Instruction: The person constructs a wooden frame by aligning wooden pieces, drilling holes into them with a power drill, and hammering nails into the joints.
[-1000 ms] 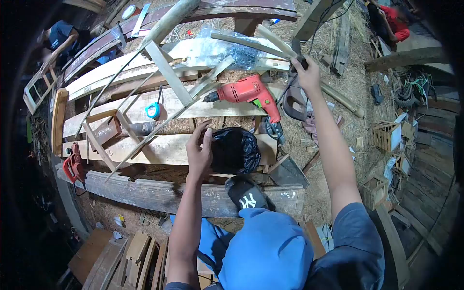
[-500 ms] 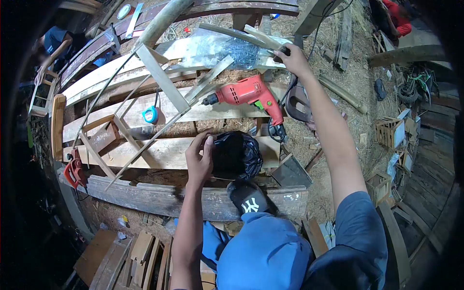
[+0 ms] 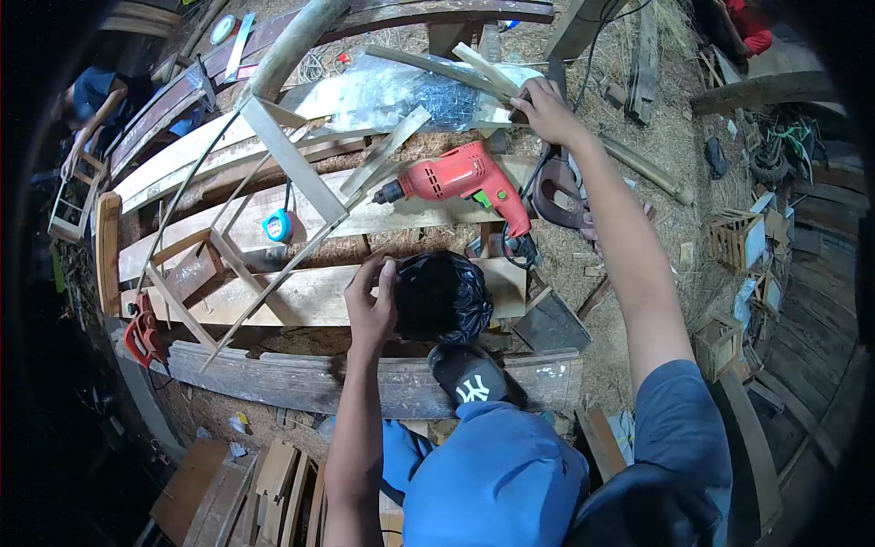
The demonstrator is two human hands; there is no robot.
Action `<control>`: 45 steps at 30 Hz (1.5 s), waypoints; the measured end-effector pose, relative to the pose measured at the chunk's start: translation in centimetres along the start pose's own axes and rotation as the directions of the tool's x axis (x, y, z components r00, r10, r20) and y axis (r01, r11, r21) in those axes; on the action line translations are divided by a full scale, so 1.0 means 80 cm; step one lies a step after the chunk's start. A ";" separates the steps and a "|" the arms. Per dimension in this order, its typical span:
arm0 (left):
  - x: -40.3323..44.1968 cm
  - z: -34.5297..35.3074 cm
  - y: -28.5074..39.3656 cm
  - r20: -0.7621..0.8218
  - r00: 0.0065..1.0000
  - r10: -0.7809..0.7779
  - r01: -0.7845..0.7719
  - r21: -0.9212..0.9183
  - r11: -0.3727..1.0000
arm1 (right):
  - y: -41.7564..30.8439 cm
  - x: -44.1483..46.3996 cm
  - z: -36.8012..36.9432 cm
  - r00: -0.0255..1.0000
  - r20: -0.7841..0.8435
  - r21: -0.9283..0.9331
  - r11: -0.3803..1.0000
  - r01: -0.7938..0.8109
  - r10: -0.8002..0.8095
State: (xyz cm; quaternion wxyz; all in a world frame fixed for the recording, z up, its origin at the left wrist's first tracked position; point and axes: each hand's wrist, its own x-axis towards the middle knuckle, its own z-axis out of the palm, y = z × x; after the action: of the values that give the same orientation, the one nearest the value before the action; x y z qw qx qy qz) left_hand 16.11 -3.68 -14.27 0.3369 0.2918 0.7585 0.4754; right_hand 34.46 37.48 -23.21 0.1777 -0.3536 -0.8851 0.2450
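Observation:
My left hand (image 3: 371, 305) is at the left rim of a black plastic bag (image 3: 469, 296), its fingers bent and pressed on the edge. The bag's mouth faces up and its inside is dark. My right hand (image 3: 550, 114) reaches forward to the ends of thin wooden strips (image 3: 488, 71), fingers curled downward; whatever is under them is hidden. Between my hands a red power drill (image 3: 453, 175) lies on a plank, chuck to the left. Right of it is a dark saw handle (image 3: 558, 196). Clear plastic wrap (image 3: 447, 98) lies beside the strips.
A wooden frame (image 3: 296, 159) stands over the planks at left, near a blue tape measure (image 3: 277, 225). A red clamp-like tool (image 3: 143, 333) is at far left. One person (image 3: 96, 96) holds a small frame at upper left; another in red (image 3: 749, 27) is upper right.
The whole view has shifted slightly. My right hand's fingers have moved a little over the strip ends; my left hand stays at the bag's rim.

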 end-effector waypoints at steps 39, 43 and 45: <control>-0.004 -0.017 -0.015 0.028 1.000 0.010 -0.010 0.007 1.000 | -0.018 0.039 0.034 0.996 -0.077 0.148 0.989 -0.023 0.035; -0.004 -0.017 -0.009 -0.010 1.000 -0.007 0.007 -0.055 0.998 | -0.021 0.039 0.033 0.995 -0.052 0.196 0.978 -0.068 0.080; -0.003 -0.019 -0.011 -0.017 1.000 -0.005 0.004 -0.052 0.999 | -0.029 0.039 0.030 0.994 -0.044 0.219 0.971 -0.092 0.104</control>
State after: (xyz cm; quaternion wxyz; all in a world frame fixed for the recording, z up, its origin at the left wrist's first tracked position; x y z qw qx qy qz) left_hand 14.97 -5.02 -14.57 0.3388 0.2771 0.7494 0.4968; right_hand 29.91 37.51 -23.42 0.2272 -0.3821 -0.8292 0.3389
